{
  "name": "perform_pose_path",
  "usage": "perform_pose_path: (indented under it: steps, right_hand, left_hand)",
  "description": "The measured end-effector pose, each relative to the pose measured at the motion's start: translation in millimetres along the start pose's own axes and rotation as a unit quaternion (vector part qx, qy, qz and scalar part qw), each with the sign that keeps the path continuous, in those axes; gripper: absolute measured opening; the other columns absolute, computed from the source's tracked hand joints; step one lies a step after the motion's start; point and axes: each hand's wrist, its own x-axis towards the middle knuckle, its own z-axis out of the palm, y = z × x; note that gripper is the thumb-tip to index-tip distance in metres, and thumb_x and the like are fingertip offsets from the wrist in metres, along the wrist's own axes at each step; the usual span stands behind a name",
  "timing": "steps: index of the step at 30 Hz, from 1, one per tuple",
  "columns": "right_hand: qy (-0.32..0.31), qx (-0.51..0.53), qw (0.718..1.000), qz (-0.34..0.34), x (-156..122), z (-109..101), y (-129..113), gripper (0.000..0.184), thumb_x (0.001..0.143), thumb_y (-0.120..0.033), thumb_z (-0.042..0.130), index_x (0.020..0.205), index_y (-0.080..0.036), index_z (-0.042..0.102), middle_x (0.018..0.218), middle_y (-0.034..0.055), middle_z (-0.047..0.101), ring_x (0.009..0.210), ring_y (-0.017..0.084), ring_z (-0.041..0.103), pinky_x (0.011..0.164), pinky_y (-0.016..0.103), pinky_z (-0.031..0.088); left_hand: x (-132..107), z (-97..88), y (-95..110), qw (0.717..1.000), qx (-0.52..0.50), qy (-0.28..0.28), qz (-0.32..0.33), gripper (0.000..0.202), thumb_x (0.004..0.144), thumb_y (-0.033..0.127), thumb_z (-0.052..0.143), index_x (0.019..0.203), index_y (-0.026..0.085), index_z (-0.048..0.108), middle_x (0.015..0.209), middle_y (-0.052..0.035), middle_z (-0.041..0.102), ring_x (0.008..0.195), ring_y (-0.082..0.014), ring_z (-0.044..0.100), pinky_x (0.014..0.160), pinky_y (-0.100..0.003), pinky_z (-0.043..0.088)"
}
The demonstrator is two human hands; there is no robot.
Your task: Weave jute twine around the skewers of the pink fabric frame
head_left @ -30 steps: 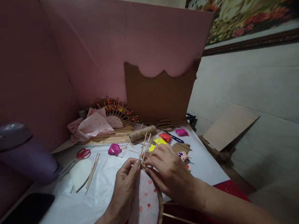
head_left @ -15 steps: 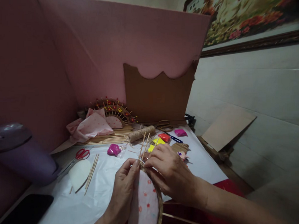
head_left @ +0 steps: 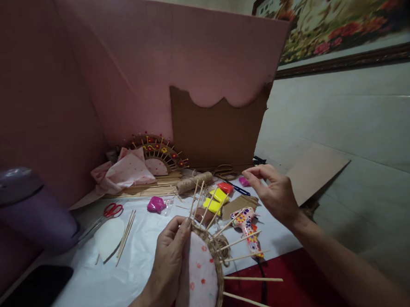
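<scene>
My left hand (head_left: 172,248) pinches the upper end of a half-round fan piece (head_left: 203,281), covered in pale cloth with small red flowers. Twine (head_left: 217,268) runs along its curved edge, and several thin wooden sticks (head_left: 236,238) fan out from there. A loose bundle of twine (head_left: 224,250) hangs behind the sticks. Off to the right, my right hand (head_left: 275,193) is raised apart from the fan, thumb and fingertips pressed together; whatever they hold is too small to make out. Below it lies a flower-patterned glue gun (head_left: 247,227).
Red-handled scissors (head_left: 113,211), a white cut piece (head_left: 109,238) and a phone (head_left: 33,296) lie left, near a purple tumbler (head_left: 31,215). Behind are a twine roll (head_left: 194,183), clay packets (head_left: 215,200), a decorated fan (head_left: 159,151) and brown cardboard (head_left: 217,129).
My right hand has left the fan's edge and moved right and upward, uncovering the sticks, twine bundle and glue gun. My left hand keeps its hold in the same place.
</scene>
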Motion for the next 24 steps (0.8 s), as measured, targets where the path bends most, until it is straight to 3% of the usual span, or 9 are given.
perform_pose_path:
  steps: [2, 4, 8, 11, 16, 20, 24]
  right_hand:
    - [-0.053, -0.076, 0.994, 0.066, 4, 6, 28, 0.022, 0.086, -0.029, 0.05, 0.076, -0.017, 0.066, 0.077, 0.0051, 0.067, 0.077, 0.018, 0.06, 0.072, 0.03, 0.044]
    - [-0.152, -0.171, 0.967, 0.109, 6, 13, 50, 0.026, 0.087, -0.026, 0.044, 0.081, -0.018, 0.068, 0.083, 0.0054, 0.07, 0.081, 0.018, 0.061, 0.074, 0.027, 0.043]
    - [-0.233, -0.226, 0.938, 0.121, 6, 28, 75, 0.027, 0.085, -0.021, 0.045, 0.08, -0.018, 0.072, 0.088, 0.0067, 0.072, 0.084, 0.018, 0.063, 0.073, 0.024, 0.042]
    - [-0.283, -0.256, 0.915, 0.13, 7, 40, 85, 0.026, 0.084, -0.02, 0.047, 0.081, -0.019, 0.073, 0.09, 0.0065, 0.072, 0.088, 0.018, 0.064, 0.074, 0.023, 0.042]
    - [-0.354, -0.31, 0.871, 0.144, 11, 61, 96, 0.024, 0.084, -0.016, 0.051, 0.101, -0.017, 0.069, 0.105, 0.0102, 0.068, 0.102, 0.022, 0.061, 0.082, 0.029, 0.044]
    - [-0.411, -0.347, 0.83, 0.147, 16, 73, 96, 0.028, 0.089, -0.029, 0.055, 0.114, -0.015, 0.058, 0.114, 0.0094, 0.06, 0.099, 0.021, 0.06, 0.083, 0.039, 0.05]
    - [-0.44, -0.369, 0.807, 0.139, 20, 81, 92, 0.032, 0.09, -0.032, 0.055, 0.118, -0.015, 0.054, 0.118, 0.0093, 0.056, 0.099, 0.021, 0.059, 0.083, 0.04, 0.051]
  left_hand:
    - [1, -1.0, -1, 1.0, 0.002, -0.002, 0.002, 0.028, 0.075, 0.038, 0.067, 0.069, 0.018, 0.049, 0.053, 0.006, 0.048, 0.046, -0.0053, 0.041, 0.046, -0.016, 0.035]
    - [1, -1.7, -2, 1.0, 0.006, -0.001, 0.003, 0.027, 0.075, 0.038, 0.067, 0.07, 0.018, 0.05, 0.053, 0.0062, 0.048, 0.046, -0.0052, 0.04, 0.046, -0.016, 0.035]
    - [3, -3.0, -3, 1.0, 0.009, 0.0, 0.007, 0.027, 0.075, 0.039, 0.067, 0.07, 0.018, 0.05, 0.054, 0.006, 0.049, 0.046, -0.0051, 0.04, 0.046, -0.016, 0.035]
    - [5, -4.3, -4, 1.0, 0.009, -0.002, 0.008, 0.027, 0.076, 0.039, 0.066, 0.071, 0.018, 0.05, 0.055, 0.0059, 0.049, 0.047, -0.0053, 0.041, 0.046, -0.016, 0.035]
    - [5, -5.5, -5, 1.0, 0.009, 0.003, -0.003, 0.027, 0.076, 0.039, 0.066, 0.071, 0.018, 0.05, 0.054, 0.0052, 0.05, 0.046, -0.0062, 0.042, 0.046, -0.016, 0.035]
    - [5, -5.9, -5, 1.0, -0.002, 0.008, -0.001, 0.028, 0.074, 0.039, 0.067, 0.07, 0.018, 0.05, 0.056, 0.0046, 0.05, 0.048, -0.0069, 0.043, 0.047, -0.017, 0.036]
    - [6, -7.2, -5, 1.0, 0.007, 0.008, 0.01, 0.027, 0.075, 0.04, 0.066, 0.072, 0.018, 0.051, 0.058, 0.0043, 0.051, 0.05, -0.0073, 0.043, 0.049, -0.018, 0.037]
